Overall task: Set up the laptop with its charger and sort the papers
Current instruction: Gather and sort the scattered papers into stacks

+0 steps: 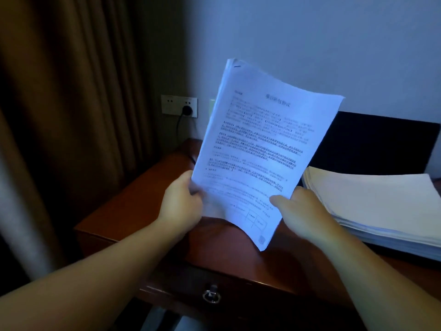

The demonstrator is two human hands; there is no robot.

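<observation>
A thin sheaf of printed papers (260,149) is held up in front of me above the desk, tilted to the right. My left hand (182,199) grips its lower left edge. My right hand (296,206) holds its lower right edge, thumb on the front of the page. A thick stack of blank-looking papers (377,204) lies on the desk at the right. Behind that stack stands the dark open laptop screen (379,144). A black plug (187,110) sits in the wall socket, and its cable (178,130) runs down toward the desk.
The reddish wooden desk (133,206) has a drawer with a ring pull (211,295) at the front. Brown curtains (71,103) hang at the left. A pale wall (310,44) is behind the desk.
</observation>
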